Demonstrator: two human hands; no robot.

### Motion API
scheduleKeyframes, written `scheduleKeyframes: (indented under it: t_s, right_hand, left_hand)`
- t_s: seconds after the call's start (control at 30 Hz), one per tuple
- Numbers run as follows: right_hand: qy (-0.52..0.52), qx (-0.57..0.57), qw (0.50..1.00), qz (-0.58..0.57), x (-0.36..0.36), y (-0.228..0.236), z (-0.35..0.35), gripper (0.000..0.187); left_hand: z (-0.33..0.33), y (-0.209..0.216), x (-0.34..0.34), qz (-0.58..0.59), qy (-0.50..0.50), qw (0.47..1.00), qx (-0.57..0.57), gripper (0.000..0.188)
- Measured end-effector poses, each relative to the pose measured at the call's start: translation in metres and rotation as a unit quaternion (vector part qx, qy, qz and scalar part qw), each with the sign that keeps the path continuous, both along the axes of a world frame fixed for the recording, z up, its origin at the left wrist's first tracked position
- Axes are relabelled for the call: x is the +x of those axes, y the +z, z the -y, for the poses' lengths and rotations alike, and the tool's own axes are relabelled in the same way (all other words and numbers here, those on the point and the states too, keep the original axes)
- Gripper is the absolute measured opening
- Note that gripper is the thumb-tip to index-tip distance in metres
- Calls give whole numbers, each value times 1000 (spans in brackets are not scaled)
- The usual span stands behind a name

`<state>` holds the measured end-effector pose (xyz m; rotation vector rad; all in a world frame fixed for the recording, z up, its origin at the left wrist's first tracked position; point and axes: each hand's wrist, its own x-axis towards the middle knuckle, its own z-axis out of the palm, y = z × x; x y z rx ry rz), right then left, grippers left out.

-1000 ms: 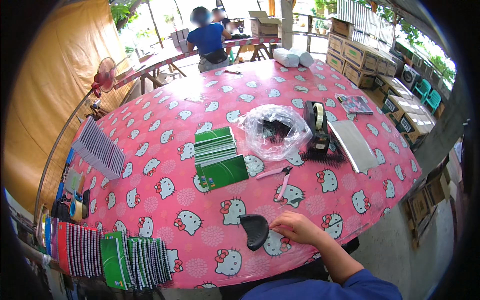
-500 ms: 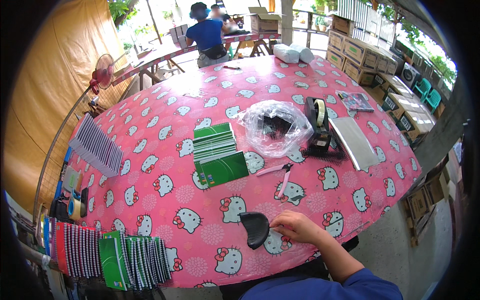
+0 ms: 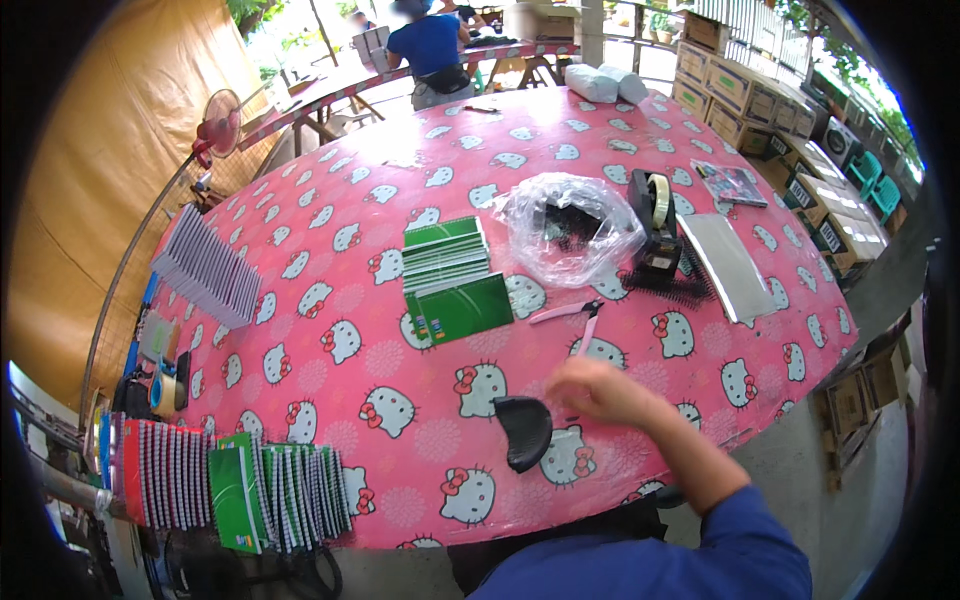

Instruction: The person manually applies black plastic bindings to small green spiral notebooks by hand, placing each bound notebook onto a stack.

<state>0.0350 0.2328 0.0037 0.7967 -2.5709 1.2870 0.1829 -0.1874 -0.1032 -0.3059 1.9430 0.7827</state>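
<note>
Table (image 3: 430, 440): pink, patterned.
Right hand (image 3: 600, 392): curled, blurred; whether it grips anything is unclear.
Pliers (image 3: 591, 327): on table, just beyond the hand; contact unclear.
Black piece (image 3: 525, 432): left of hand.

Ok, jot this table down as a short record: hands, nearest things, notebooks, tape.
Right hand: blurred, by a handle end of the pink pliers; contact unclear
Left hand: not in view
Nearest other thing: black curved object, on the table
Notebooks: green stack mid-table; more at lower left
Tape: in black dispenser, right of clear plastic bag
</note>
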Motion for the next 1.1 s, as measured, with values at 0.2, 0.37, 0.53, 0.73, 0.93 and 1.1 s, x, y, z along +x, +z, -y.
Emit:
scheduleKeyframes:
  t_s: [0.2,0.37,0.53,0.73,0.93,1.1]
  right_hand:
    - [-42,111,972,-203,-136,5,36,17]
    - [-152,269,921,-238,-177,-13,65,34]
    - [-168,259,932,-191,-183,-14,58,34]
    - [-167,215,945,-181,-189,-11,59,29]
    - [-163,155,960,-168,-189,-4,57,33]
    - [-252,117,944,-179,-178,-7,44,48]
  left_hand:
    - [0,17,15,-22,-153,988,11,38]
    - [-24,53,-1,-56,-308,948,55,39]
    - [-58,73,-25,-95,-339,914,202,45]
    - [-82,115,-61,-243,-343,868,265,39]
    - [-115,146,-86,-424,-279,834,216,43]
    - [-127,152,-100,-554,-205,758,276,47]
